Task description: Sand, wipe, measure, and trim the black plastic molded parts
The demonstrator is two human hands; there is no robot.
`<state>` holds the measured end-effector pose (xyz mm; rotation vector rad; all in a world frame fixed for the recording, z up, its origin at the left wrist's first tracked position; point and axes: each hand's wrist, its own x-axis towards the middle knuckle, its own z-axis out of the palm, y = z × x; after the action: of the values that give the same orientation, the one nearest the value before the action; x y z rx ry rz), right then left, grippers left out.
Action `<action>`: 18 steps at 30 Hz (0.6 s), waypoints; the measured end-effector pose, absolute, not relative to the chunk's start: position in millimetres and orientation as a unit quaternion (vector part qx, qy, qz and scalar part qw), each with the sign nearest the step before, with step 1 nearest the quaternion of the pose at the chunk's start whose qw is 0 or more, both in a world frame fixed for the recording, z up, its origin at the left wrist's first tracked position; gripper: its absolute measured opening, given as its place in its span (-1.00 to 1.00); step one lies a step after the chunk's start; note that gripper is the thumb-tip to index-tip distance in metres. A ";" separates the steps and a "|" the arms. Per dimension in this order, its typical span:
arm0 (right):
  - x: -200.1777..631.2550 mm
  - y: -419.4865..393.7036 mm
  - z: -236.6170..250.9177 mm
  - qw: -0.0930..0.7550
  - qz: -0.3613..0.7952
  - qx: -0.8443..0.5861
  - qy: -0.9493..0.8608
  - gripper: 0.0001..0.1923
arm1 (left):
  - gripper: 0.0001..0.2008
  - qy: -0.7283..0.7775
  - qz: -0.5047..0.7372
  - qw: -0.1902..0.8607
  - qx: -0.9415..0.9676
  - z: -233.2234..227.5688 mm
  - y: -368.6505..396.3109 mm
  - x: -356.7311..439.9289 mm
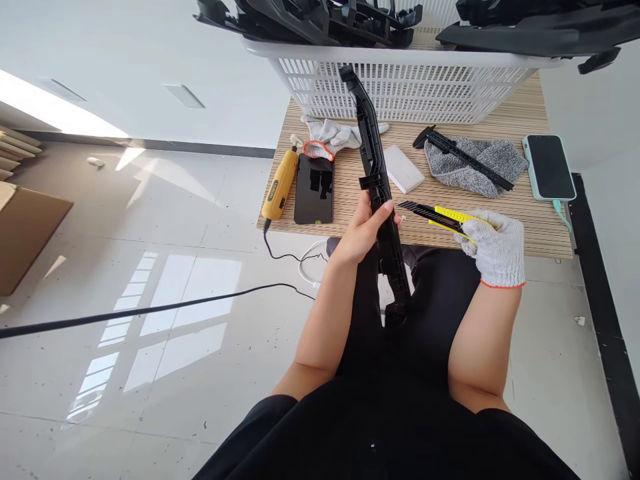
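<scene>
black plastic strip (376, 175) | gripped by left hand (361, 233) | right hand (495, 247) beside, holding knife (440, 217)

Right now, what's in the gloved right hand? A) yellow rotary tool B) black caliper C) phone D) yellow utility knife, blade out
D: the gloved right hand grips a yellow utility knife with its dark blade extended toward the long black plastic part held by the bare left hand.

The bare left hand (364, 233) is raised at centre with fingers curled closed and thumb pointing far, forearm slanting down toward the near left, while the gloved right hand (495, 245) is clenched to its right, knuckles up, its bare forearm running nearward.
</scene>
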<state>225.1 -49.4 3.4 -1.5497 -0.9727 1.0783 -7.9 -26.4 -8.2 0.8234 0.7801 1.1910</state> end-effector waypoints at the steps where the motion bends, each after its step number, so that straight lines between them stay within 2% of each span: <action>1: 225.1 -49.4 3.2 0.487 0.443 -0.639 -0.398 -0.75 | -0.74 0.344 0.516 0.689 0.376 -9.0 -27.0 -9.2; 5: 224.6 -49.5 3.1 0.493 0.441 -0.637 -0.396 -0.78 | -0.41 0.344 0.496 0.691 0.399 -11.9 -27.7 -13.3; 7: 224.6 -49.4 3.3 0.494 0.443 -0.632 -0.401 -0.78 | -0.32 0.342 0.493 0.690 0.405 -13.4 -26.8 -13.7; 9: 224.9 -49.6 3.3 0.494 0.445 -0.628 -0.404 -0.76 | -0.35 0.345 0.501 0.680 0.408 -14.2 -25.8 -12.5; 14: 224.9 -51.0 3.8 0.494 0.431 -0.628 -0.418 -0.77 | -0.64 0.369 0.538 0.648 0.393 -11.5 -24.2 -6.1; 18: 221.8 -52.6 6.7 0.425 0.431 -0.644 -0.467 -0.71 | -0.69 0.371 0.537 0.663 0.366 -11.2 -23.3 -2.0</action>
<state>221.8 -52.6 6.7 -1.6107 -1.1679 1.0776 -2.0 -23.3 -11.2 0.8261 0.8390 1.2147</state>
